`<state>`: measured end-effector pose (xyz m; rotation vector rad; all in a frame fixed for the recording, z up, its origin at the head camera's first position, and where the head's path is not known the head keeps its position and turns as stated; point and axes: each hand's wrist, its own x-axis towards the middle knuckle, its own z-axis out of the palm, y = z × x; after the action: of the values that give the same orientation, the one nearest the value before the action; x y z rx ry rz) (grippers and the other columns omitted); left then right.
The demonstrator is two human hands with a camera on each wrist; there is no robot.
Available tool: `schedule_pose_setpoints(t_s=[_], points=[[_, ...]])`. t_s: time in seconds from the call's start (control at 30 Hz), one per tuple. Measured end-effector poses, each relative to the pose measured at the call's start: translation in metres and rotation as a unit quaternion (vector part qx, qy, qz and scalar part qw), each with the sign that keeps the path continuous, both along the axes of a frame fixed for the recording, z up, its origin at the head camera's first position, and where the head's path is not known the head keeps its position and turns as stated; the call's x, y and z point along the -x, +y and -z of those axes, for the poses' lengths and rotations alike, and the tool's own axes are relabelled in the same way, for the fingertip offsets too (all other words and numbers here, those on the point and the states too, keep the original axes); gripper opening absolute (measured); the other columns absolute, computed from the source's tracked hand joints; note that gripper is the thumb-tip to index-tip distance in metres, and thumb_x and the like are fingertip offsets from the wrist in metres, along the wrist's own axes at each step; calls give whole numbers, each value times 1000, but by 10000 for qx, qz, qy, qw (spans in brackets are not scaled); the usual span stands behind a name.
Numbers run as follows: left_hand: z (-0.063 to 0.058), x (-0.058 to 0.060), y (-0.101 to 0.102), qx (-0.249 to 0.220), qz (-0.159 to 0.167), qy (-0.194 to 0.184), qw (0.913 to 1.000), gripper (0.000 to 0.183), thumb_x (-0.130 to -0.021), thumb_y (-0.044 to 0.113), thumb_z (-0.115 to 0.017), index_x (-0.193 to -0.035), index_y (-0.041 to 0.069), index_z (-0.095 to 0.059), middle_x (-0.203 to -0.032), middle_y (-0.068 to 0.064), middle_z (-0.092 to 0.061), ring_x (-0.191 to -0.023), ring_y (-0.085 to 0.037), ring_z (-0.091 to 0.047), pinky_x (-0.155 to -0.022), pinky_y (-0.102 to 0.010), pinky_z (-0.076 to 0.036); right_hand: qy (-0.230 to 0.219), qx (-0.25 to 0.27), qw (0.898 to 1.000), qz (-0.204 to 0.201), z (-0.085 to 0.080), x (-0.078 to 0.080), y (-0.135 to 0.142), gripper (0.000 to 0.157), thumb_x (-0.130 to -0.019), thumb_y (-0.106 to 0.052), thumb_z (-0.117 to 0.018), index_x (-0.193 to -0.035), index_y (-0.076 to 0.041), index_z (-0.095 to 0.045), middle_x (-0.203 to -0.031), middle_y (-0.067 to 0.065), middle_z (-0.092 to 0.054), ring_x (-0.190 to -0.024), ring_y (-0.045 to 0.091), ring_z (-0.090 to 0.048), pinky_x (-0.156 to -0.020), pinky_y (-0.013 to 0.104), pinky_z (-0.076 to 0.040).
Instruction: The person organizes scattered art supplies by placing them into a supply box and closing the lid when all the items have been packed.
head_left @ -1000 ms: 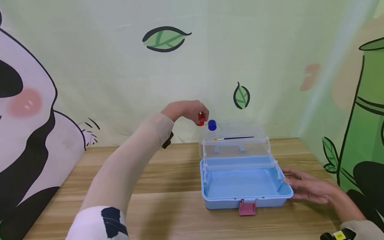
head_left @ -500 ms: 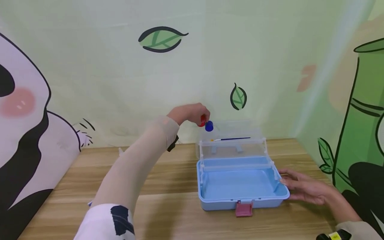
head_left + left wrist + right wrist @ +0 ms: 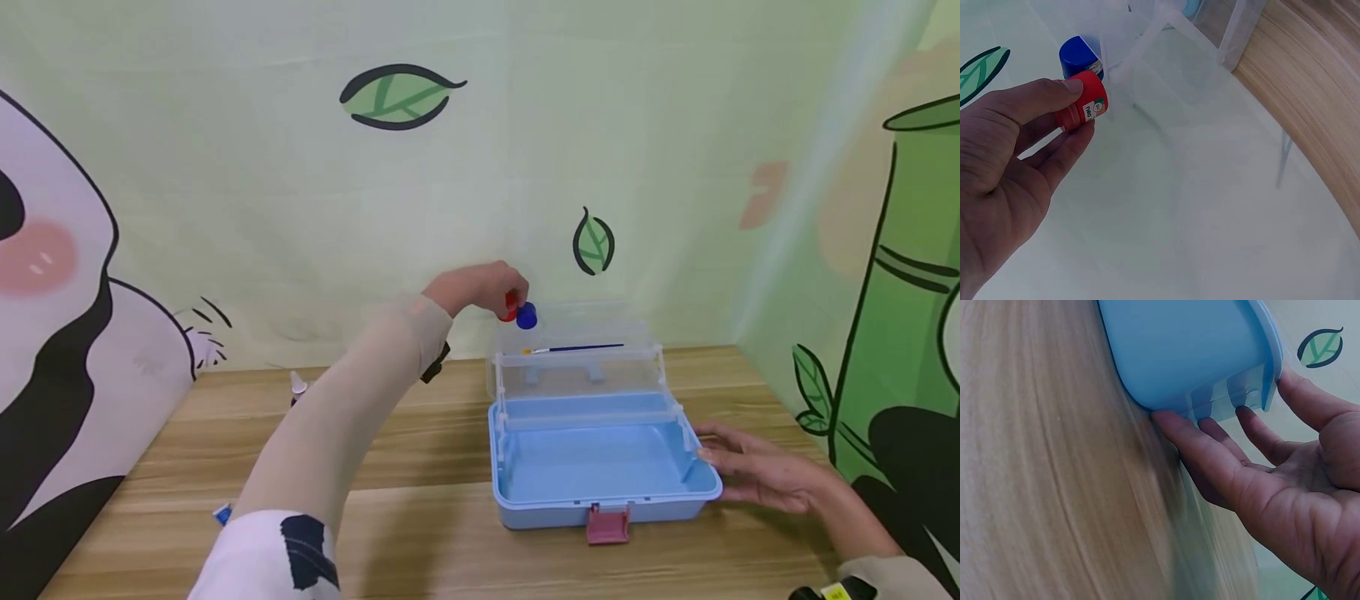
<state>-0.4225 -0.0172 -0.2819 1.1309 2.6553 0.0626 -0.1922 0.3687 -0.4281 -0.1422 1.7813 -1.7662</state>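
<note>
Thumb and fingers of my left hand [image 3: 480, 286] pinch a small red jar [image 3: 1088, 100] with a white label. It is held close beside a blue jar [image 3: 527, 316] at the left of the raised clear tray. A thin dark-blue paintbrush [image 3: 581, 347] lies along that tray. Below stands the blue storage box [image 3: 592, 467], its bare lower compartment facing up. My right hand [image 3: 772, 475] touches the box's right end; in the right wrist view its thumb is at the rim and the outstretched fingers [image 3: 1210, 450] lie against the outer wall.
The box's pink latch [image 3: 608, 526] hangs down at the front. A bottle with a pale nozzle [image 3: 297, 384] stands on the wooden table, partly behind my left sleeve. A small blue-and-white item [image 3: 222, 514] peeks out by that sleeve. A printed cloth backdrop [image 3: 262, 208] rises behind the table.
My left hand has moved right and slightly down with the red jar, now right beside the blue jar. The view has turned a little, and the bottle has come out from behind the sleeve.
</note>
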Motion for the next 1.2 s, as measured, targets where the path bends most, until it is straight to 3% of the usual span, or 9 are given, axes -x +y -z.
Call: schedule_pose_setpoints(t_s=[0.23,0.43,0.77,0.97,1.2], points=[[7,1,6,-6,-254,-96,9996,39,-91,5,-72,-128,8,-60,-115,-9,-64,-103,-24,-59,-90,-33,-53,-2,-17,10000,13,0,0,-1,77,-109,-18,-46,-155,7,11,-155,41,-10,-124,29,-58,-102,52,-48],[5,0,8,-40,-354,-93,9993,42,-90,3,-72,-130,4,-58,-118,-12,-63,-105,-25,-59,-90,-34,-53,-24,-55,10000,7,-3,1,-2,76,-109,-19,-45,-155,5,10,-156,41,-11,-124,29,-58,-102,52,-49],[-4,-1,8,138,-166,58,9998,21,-89,5,-74,-108,6,-66,-107,-6,-66,-96,-22,-60,-87,-33,-53,-42,-121,9999,38,-2,0,0,77,-109,-20,-45,-155,5,12,-156,42,-8,-124,28,-58,-102,51,-49],[-3,0,11,84,-352,-139,9992,30,-92,12,-75,-119,5,-65,-113,-8,-65,-100,-23,-60,-91,-34,-52,-38,-71,10000,48,-2,0,1,78,-109,-20,-46,-155,5,12,-156,41,-9,-124,29,-58,-102,51,-49],[6,4,26,109,-453,52,9989,36,-99,27,-67,-128,5,-63,-119,-10,-64,-101,-21,-59,-92,-33,-51,-74,21,10000,63,-1,0,1,77,-109,-19,-46,-155,5,10,-155,41,-9,-124,30,-58,-102,52,-48]])
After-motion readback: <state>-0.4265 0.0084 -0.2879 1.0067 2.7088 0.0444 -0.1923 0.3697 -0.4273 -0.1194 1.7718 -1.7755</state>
